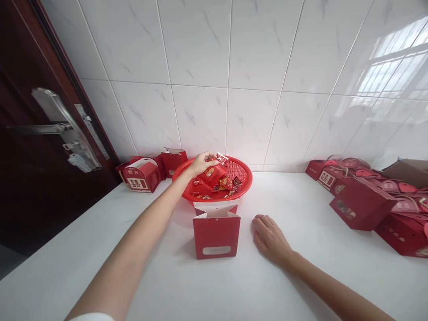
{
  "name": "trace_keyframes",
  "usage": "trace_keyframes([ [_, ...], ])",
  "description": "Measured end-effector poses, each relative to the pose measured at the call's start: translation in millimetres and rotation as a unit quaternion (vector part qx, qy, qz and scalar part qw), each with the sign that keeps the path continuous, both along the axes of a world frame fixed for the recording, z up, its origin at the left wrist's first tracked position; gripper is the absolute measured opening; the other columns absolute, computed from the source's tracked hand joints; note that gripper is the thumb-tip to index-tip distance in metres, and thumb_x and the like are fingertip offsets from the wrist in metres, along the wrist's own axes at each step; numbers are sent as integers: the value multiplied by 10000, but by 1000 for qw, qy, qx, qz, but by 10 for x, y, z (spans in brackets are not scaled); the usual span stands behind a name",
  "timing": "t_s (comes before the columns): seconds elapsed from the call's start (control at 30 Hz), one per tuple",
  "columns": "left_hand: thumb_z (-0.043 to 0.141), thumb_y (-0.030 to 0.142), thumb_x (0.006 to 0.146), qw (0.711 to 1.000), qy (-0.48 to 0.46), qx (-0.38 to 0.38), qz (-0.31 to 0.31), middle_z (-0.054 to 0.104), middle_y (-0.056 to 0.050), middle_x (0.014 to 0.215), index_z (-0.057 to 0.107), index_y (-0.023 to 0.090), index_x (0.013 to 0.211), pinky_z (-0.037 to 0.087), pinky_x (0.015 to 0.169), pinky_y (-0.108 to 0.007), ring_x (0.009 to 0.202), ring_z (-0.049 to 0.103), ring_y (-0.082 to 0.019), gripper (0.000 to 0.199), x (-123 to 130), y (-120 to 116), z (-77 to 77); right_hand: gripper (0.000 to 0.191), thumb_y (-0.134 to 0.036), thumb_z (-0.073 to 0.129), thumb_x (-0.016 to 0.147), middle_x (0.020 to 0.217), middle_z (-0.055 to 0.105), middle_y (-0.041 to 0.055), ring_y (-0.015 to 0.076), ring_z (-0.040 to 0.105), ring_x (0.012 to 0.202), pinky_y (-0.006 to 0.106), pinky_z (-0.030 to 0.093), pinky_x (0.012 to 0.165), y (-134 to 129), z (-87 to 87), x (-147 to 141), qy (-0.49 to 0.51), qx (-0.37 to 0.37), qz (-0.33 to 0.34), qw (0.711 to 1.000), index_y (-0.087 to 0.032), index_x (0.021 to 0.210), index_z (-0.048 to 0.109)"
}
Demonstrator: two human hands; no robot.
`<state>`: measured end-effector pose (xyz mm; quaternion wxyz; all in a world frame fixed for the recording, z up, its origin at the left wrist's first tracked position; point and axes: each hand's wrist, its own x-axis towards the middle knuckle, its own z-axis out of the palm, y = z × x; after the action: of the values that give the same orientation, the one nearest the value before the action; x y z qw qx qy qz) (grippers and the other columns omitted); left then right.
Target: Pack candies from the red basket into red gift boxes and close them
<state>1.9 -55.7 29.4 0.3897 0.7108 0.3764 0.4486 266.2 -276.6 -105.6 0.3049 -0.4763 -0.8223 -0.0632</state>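
Note:
My left hand reaches into a red plastic basket and grips a shiny red packet by its upper edge. Several small wrapped sweets lie in the basket around it. Directly in front of the basket stands a red paper gift box, its top open and a clear oval-ended window low on the front. To the right of that box my right hand rests on the white table, fingers loosely bent, apart from the box and with nothing seen in it.
Closed red gift boxes and an open red box stand at the back left. Many red boxes crowd the right side, with a brown cardboard box behind. A tiled wall bounds the white table; a dark door is left.

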Motion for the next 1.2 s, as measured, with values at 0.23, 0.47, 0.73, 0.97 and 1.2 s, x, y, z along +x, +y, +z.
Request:
trace_keyframes([
  [0.23,866,447,587,1000,-18,-23,-9,702,-21,846,663,191,839,510,732,-330,794,646,-201,412,-53,-90,-48,213,-94,469,888,1036,723,133,261,653,840,406,539,734,123,203,40,25,37,54,998,-204,987,622],
  [0.47,848,474,648,999,-19,-24,-43,700,-21,862,689,193,893,500,731,-315,802,642,-192,406,-10,-81,-108,199,-242,482,935,1108,692,134,299,634,1009,474,493,888,836,969,-180,192,36,-14,981,-216,1068,629],
  [0.73,872,454,639,996,-3,-16,-84,699,-24,863,703,183,832,502,764,-318,801,644,-181,373,14,-224,-96,258,-320,637,820,1047,750,67,245,703,939,358,554,765,1420,999,-826,381,-85,-16,921,-225,1059,643],
  [0.97,853,339,630,998,-51,-26,-20,685,-15,821,676,181,765,494,774,-311,808,634,-177,272,50,-196,-133,155,-363,667,790,733,719,-2,197,665,637,304,518,594,1442,960,-804,452,-144,-17,880,-220,835,625],
  [1.2,753,266,702,986,-151,-71,31,618,24,773,638,193,857,455,653,-249,706,583,-133,206,-5,-155,-128,66,-283,656,775,699,701,-23,203,653,650,313,478,626,1343,951,-847,441,-153,-45,883,-236,782,611],
])
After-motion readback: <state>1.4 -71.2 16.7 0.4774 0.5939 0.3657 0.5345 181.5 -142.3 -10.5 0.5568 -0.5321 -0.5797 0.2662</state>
